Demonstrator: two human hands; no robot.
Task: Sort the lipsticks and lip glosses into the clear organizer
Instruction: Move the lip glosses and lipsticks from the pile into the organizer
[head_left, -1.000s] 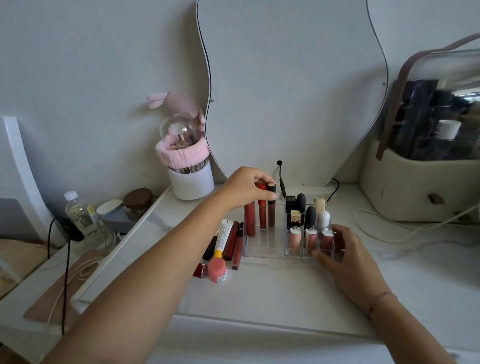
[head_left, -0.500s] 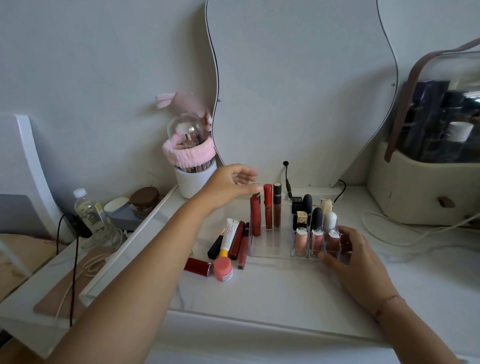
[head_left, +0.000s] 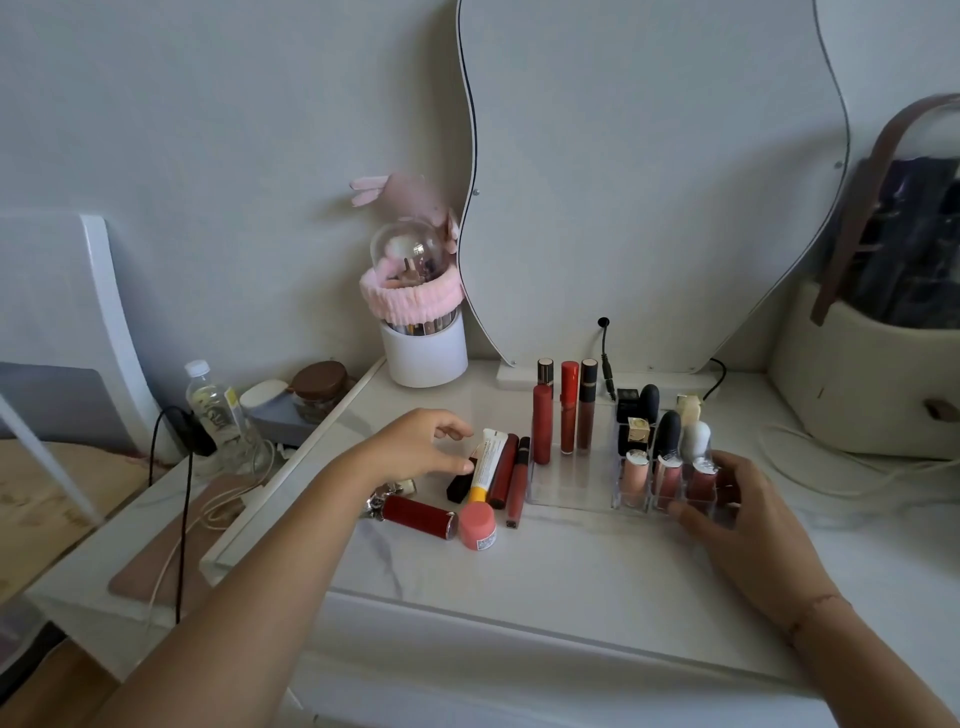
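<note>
Beside left hand (head_left: 415, 447), loose lipsticks (head_left: 501, 470).

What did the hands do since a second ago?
The left hand let go of the tall lip glosses standing at the back of the clear organizer and came down to the left, to the loose tubes lying beside it; its fingers are open over the white and yellow tube. The right hand stayed on the organizer's front right corner. The glosses stayed upright.
</note>
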